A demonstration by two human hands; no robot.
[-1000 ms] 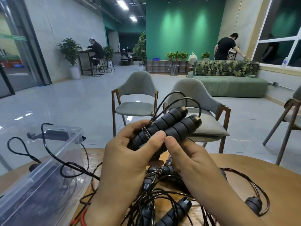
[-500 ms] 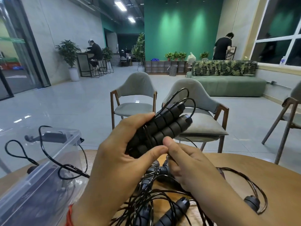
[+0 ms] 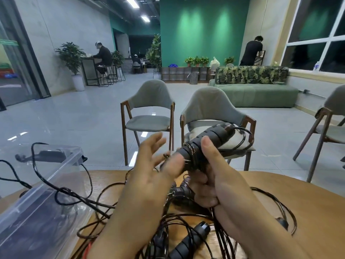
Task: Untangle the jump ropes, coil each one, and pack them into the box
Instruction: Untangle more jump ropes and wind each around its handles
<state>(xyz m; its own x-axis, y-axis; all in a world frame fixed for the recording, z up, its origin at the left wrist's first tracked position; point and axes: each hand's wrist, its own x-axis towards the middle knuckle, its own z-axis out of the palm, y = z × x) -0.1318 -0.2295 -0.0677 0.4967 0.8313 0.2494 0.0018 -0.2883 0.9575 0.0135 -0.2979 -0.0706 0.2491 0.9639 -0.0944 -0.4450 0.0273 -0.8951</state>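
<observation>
Right hand [image 3: 220, 184] grips black ribbed foam handles [image 3: 209, 144], thin cord [image 3: 191, 155] wound round, above wooden table [image 3: 308, 202]. Left hand [image 3: 155, 165] spread, just beside. Best: keep wraps tight, tuck end, then clear plastic box [image 3: 61, 165] at left.

Looks like an office lounge or common area. Beyond the grip of the right hand [image 3: 220, 184] on the rope handles [image 3: 207, 143]: two grey armchairs [image 3: 149, 101]. Farther back: green sofa [image 3: 257, 94], green accent wall [image 3: 201, 34], shelf of potted plants [image 3: 183, 72]. Far left of grip: high counter [image 3: 88, 58], bar stools [image 3: 112, 75].

Matt ribbed foam handles [image 3: 209, 144]; clear plastic box [image 3: 37, 202]
</observation>
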